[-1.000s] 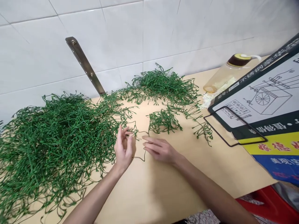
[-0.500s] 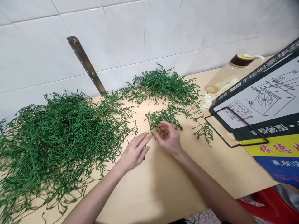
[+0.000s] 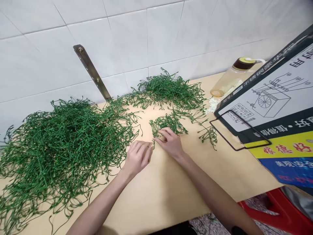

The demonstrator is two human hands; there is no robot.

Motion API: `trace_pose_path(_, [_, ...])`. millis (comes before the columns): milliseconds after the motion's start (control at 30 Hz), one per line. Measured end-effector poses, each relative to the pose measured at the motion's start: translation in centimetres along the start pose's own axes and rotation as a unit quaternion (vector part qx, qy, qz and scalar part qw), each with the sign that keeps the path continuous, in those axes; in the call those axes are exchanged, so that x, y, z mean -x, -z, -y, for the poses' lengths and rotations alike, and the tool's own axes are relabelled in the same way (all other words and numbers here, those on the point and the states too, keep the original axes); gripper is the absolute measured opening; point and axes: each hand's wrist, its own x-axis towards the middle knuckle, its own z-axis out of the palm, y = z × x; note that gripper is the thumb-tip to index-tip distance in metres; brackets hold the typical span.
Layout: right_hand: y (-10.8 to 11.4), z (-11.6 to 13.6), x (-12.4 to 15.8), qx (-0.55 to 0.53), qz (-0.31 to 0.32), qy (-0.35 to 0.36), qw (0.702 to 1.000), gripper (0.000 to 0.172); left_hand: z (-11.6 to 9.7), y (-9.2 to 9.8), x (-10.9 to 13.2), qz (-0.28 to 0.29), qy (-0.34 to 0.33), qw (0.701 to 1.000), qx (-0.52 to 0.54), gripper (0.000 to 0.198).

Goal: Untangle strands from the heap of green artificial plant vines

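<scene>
A big tangle of green plastic stems (image 3: pixel 58 143) covers the left of the pale wooden table (image 3: pixel 171 195). A second heap of stems (image 3: pixel 171 89) lies at the back by the wall, and a small bunch (image 3: pixel 168 122) sits in the middle. My right hand (image 3: pixel 170 142) rests at the near edge of that small bunch, fingers curled and pinching a stem. My left hand (image 3: pixel 137 156) lies just left of it, fingers bent down on the table beside the same stem; what it holds, if anything, is hidden.
A printed cardboard box (image 3: pixel 271 107) with a black wire handle (image 3: pixel 238 130) fills the right side. A plastic bottle (image 3: pixel 232 75) lies at the back right. A metal bracket (image 3: pixel 91 71) leans against the white tiled wall. A red stool (image 3: pixel 276 213) stands below the table edge.
My right hand moved from the bare table up to the small bunch and closed on a stem. My left hand turned palm down, shifted right toward it, and its fingers curled.
</scene>
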Motion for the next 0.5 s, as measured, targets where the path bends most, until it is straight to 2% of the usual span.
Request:
trace_pose_path(67, [0.1,-0.1,0.1,0.000,0.017,0.028,0.999,0.015,-0.1,-0.4,-0.6,0.005,0.123,0.988,0.095,0.030])
trace_pose_path(133, [0.2,-0.2,0.1,-0.013,0.033,0.053,0.998,0.010,-0.1,-1.1,-1.4,0.019,0.224,0.956,0.187,0.057])
trace_pose_path(200, [0.3,-0.4,0.2,-0.032,0.058,0.078,0.995,0.008,0.0,-2.0,-2.3,0.016,0.268,0.927,0.261,0.074])
trace_pose_path(267, [0.3,-0.6,0.3,-0.055,0.080,0.103,0.990,0.011,0.1,-2.8,-3.1,0.010,0.279,0.917,0.283,0.089])
trace_pose_path(400, [0.5,-0.9,0.2,-0.078,0.076,0.119,0.987,0.021,-0.3,-3.4,-3.8,-0.052,0.295,0.893,0.335,0.069])
trace_pose_path(500, [0.8,-1.0,0.0,-0.066,0.080,0.090,0.991,0.026,-0.7,-2.8,-3.8,-0.096,0.327,0.874,0.345,0.066])
